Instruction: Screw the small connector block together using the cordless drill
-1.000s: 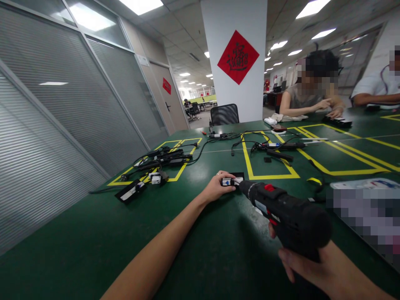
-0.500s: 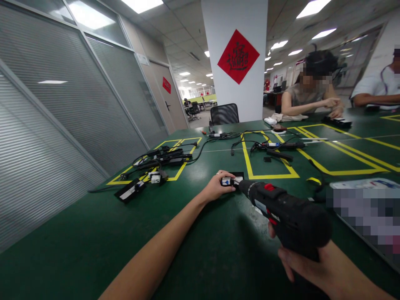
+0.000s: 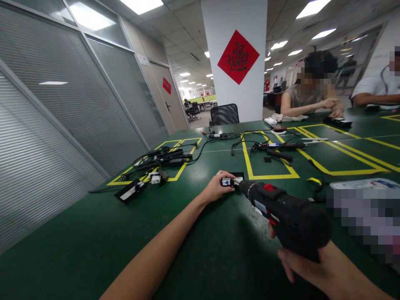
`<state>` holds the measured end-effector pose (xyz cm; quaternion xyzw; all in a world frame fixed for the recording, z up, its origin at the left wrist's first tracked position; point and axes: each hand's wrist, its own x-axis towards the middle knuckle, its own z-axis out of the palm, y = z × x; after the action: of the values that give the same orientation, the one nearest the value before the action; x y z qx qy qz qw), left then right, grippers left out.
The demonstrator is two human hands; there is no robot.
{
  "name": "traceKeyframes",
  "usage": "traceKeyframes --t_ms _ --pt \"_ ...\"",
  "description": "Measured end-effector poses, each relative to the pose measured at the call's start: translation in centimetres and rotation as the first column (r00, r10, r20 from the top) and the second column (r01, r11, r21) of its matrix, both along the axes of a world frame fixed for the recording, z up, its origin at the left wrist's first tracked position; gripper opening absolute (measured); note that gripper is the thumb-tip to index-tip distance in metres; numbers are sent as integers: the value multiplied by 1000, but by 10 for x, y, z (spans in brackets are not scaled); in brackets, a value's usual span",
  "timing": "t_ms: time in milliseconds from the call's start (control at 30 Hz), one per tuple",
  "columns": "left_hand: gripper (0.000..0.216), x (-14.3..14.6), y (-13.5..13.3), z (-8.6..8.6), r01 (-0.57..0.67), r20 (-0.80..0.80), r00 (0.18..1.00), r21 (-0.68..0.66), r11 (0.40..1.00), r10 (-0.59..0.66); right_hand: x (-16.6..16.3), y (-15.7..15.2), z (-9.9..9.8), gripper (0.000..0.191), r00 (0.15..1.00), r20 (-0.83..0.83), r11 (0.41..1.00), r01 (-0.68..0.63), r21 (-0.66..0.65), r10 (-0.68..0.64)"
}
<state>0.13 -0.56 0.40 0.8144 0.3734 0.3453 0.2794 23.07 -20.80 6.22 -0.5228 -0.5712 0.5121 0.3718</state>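
My left hand is closed around a small black and white part lying on the green table, pinning it in place. My right hand grips a black power drill with red buttons. The drill's tip points at the small part and touches it beside my left fingers.
A tangle of black cables and adapters lies at the left inside yellow tape lines. More cables and tools lie further back. A blurred flat item sits at the right. Two other people sit at the far right, past a white pillar and a black chair.
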Motion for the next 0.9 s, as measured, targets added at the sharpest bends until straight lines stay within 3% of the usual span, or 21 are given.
traceKeyframes --t_ms 333,667,900 --pt "38 0 2 -3 9 21 1000 1 1000 -10 0 -3 29 22 995 101 999 22 -29 -19" --pt "38 0 1 -1 11 8 1000 5 1000 -11 1 -1 23 25 996 89 1000 -11 -10 12" --pt "38 1 0 0 3 1 1000 -19 1000 -3 1 1 6 28 1000 19 1000 -19 -22 19"
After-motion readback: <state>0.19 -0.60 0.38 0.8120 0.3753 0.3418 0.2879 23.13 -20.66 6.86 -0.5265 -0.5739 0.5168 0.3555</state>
